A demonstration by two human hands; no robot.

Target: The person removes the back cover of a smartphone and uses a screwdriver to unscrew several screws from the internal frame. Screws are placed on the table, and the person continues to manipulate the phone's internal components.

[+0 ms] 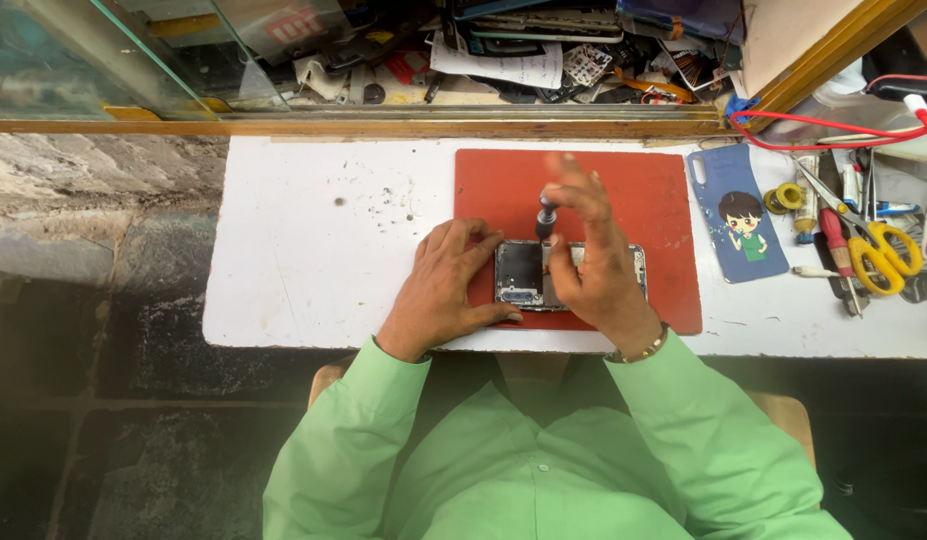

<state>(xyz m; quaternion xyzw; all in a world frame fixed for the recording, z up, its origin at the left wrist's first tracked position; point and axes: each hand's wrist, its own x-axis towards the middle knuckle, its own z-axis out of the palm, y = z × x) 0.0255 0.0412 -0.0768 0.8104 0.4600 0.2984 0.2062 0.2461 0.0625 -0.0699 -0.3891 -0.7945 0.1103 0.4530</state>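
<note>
My left hand (446, 285) lies flat on the edge of the red mat (664, 200), fingers spread a little and curled around the left end of the opened phone (529, 275), thumb along its near edge, pinning it down. The phone lies face down with its back off, dark parts and a bit of metal showing just past my left fingertips.

My right hand (599, 255) stands over the middle of the phone, fingers narrowed around a small screwdriver (546, 218). I hold it upright between thumb and fingertips, its dark handle top showing just above my fingers, the tip hidden behind my hand somewhere on the phone's inside. My upper fingers are blurred. A bracelet (644, 350) sits at that wrist.

The mat rests on a white worktop (314, 250) speckled with small dark bits off beyond my left fingers. Well to the right of my right hand lies a blue phone cover (736, 215) with a cartoon child on it, then a roll of yellow tape (787, 197), yellow-handled scissors (879, 250), a red-handled screwdriver (834, 235) and a red cable (834, 125). Past my fingertips, beyond a wooden ledge (384, 127), sits a clutter of phone parts (544, 55) under glass.
</note>
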